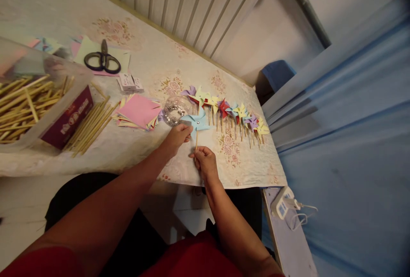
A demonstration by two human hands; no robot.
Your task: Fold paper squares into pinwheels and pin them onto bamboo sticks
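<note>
A light blue paper pinwheel (200, 119) on a thin wooden stick is held up just above the table. My left hand (178, 136) pinches the lower left edge of its paper. Lower down, the fingers of my right hand (206, 160) are closed around the stick (196, 138). Just behind the pinwheel stands a clear round dish (174, 110) with small metallic pins in it. Finished pinwheels (241, 112) in yellow, red, purple and blue lie in a row to the right. Left of my hands is a stack of coloured paper squares (141, 110).
A clear plastic bin (35, 138) full of wooden sticks stands at the left, with loose sticks (92, 127) beside it. Dark-handled scissors (103, 60) lie on paper sheets, near small boxes (130, 83). A power strip (282, 203) sits right, by a blue curtain (346, 140).
</note>
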